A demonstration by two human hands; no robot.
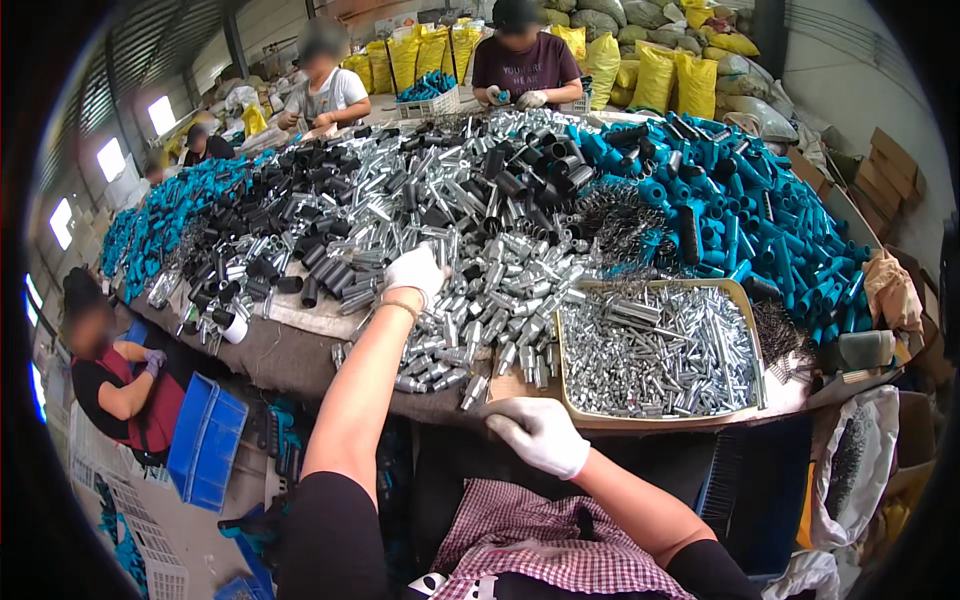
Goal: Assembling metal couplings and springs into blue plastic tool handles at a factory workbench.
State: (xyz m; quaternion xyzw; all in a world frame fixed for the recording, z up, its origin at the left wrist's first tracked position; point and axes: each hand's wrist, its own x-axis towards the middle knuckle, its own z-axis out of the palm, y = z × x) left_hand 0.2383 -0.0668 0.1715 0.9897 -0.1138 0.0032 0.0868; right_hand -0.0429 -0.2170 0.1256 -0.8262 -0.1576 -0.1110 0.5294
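1. Head view: silver metal parts (474, 335) lie in a broad heap on the table (275, 350), by the person's left hand and spreading to the near edge. They are shiny, slim and roughly cylindrical; several near the edge have a thicker body stepping down to a narrower tip.
2. The left hand (415, 272), white-gloved, reaches onto the heap, its fingers mostly hidden; I cannot tell whether they grasp a part.
3. The right hand (537, 435), also white-gloved, is at the table edge with fingers loosely curled; whether it holds anything cannot be told.
4. Counts: two gloved hands, one tray (745, 305) of small metal pieces (660, 350), and two people across the table, one in a dark shirt (525, 68), one in a white top (340, 95). The silver parts, black tubes (325, 272) and teal parts (740, 215) are too many and overlapping to count.
5. The silver parts point in mixed directions. Several at the near edge have their long axes slanting from upper right to lower left, toward the person; others left of them lie nearly crosswise.
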